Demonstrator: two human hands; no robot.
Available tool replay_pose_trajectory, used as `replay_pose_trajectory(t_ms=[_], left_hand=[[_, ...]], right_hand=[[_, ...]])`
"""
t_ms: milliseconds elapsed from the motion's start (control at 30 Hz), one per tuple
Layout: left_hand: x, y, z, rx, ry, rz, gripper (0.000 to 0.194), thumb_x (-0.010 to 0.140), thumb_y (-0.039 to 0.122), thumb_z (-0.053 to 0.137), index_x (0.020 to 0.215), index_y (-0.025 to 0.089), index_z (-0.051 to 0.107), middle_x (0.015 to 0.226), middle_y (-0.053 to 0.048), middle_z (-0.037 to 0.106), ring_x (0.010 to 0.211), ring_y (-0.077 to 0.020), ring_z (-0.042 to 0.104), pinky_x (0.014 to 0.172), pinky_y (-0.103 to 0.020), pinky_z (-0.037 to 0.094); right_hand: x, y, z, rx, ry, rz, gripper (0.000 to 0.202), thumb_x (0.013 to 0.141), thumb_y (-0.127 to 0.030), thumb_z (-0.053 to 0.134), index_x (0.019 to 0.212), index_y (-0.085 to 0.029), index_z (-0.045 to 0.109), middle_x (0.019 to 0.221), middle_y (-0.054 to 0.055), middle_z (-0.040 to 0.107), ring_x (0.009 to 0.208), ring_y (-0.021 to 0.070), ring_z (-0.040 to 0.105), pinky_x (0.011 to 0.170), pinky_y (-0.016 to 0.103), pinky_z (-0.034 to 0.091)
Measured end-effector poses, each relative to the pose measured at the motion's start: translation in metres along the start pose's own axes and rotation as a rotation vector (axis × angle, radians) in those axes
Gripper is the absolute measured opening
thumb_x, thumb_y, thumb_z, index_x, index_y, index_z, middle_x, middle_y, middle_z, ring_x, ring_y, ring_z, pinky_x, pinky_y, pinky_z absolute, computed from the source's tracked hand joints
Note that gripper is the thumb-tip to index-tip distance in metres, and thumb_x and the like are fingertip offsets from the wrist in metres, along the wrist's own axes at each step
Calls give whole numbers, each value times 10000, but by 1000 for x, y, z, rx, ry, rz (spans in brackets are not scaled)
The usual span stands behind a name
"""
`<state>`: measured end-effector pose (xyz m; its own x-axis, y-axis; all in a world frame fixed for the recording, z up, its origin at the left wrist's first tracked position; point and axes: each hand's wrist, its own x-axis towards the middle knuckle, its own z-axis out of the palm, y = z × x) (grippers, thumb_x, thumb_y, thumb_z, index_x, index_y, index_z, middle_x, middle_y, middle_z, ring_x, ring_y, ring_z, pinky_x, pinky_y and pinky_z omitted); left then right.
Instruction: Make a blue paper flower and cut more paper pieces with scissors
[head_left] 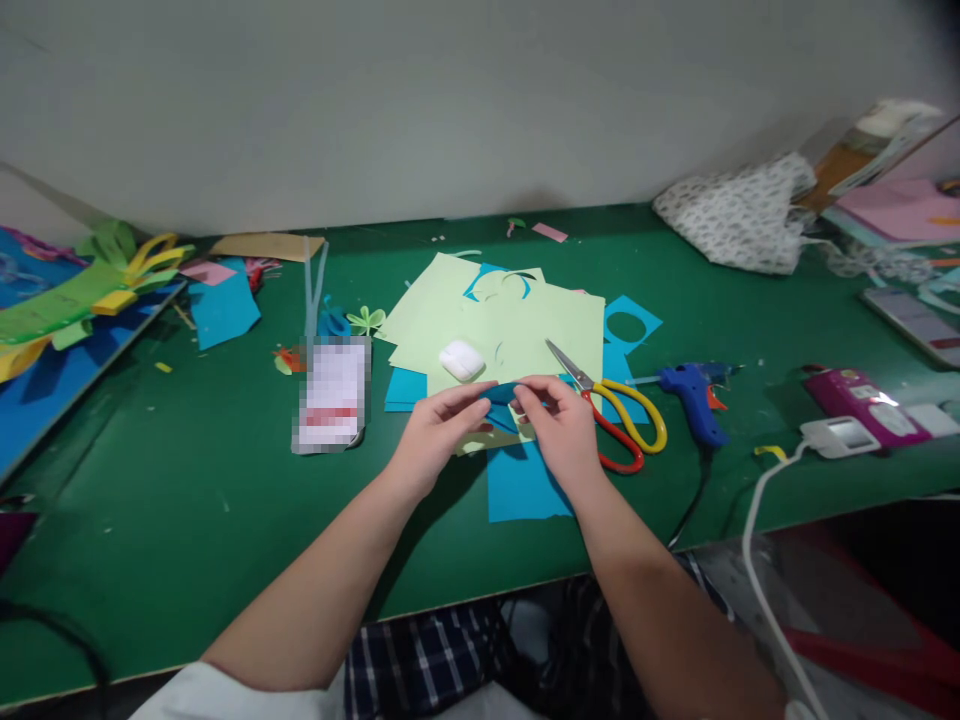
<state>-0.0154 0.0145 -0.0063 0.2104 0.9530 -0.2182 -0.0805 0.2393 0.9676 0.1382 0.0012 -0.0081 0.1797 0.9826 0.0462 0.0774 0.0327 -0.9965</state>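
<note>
Between both hands is a small folded piece of blue paper. My left hand pinches its left side, and my right hand pinches its right side. Beneath them lie light green paper sheets and blue paper. Close to my right hand rest scissors with one yellow and one red handle, blades slightly apart. A white rounded object, possibly an eraser, sits on the green sheets just beyond my left hand.
A blue glue gun lies to the right, near a magenta power strip with a white charger. A blurred-out phone-like object is at left. Paper crafts fill the far left; a patterned pouch stands at back right.
</note>
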Motion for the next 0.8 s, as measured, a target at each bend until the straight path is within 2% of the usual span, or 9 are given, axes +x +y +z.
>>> replay_pose_trajectory(t_ms=[133,333,400,500,600,667,800], left_hand=[[-2,1,2,40,-62,60,402,680,270,718,1074,238,647,1088,-55,666,987,-194,611,821,-304,508],[-3,0,5,51,-100,70,463,649,240,742,1095,220,619,1104,-69,648,913,-190,639,764,-298,529],[-3,0,4,56,-84,80,462,653,249,741,1098,225,615,1106,-63,647,898,-188,641,738,-284,532],[-3,-1,2,46,-33,130,441,680,257,723,1107,238,611,1092,-50,652,877,-169,636,737,-268,524],[-2,-1,1,21,3,157,419,707,267,700,1115,241,606,1100,-51,648,851,-159,628,725,-263,517],[-2,-1,1,-4,1,163,396,715,265,692,1102,240,612,1111,-52,643,862,-161,622,739,-265,509],[-1,-3,1,-34,-20,183,376,728,230,684,1097,246,612,1146,-44,625,892,-146,603,774,-253,490]], right_hand=[[1,0,1,79,26,39,170,778,-354,583,846,-203,620,722,10,655,704,157,642,606,273,519],[0,-1,2,129,-21,61,165,788,-343,585,881,-209,610,714,3,641,705,142,635,590,253,502],[-1,-1,2,172,-49,62,228,793,-345,586,991,-233,582,731,-3,647,740,146,642,627,263,512],[-2,-2,2,218,-127,46,440,765,-353,625,1174,-283,477,817,1,662,814,161,640,658,280,518],[-4,-3,2,141,-189,-18,581,698,-325,700,1219,-309,444,953,23,649,919,180,611,645,270,513],[-5,-3,3,64,-183,-70,622,690,-286,709,1243,-319,428,998,27,635,967,183,592,659,268,510],[-6,-2,5,11,-152,-107,558,751,-248,650,1257,-314,424,988,26,630,948,167,588,694,275,519]])
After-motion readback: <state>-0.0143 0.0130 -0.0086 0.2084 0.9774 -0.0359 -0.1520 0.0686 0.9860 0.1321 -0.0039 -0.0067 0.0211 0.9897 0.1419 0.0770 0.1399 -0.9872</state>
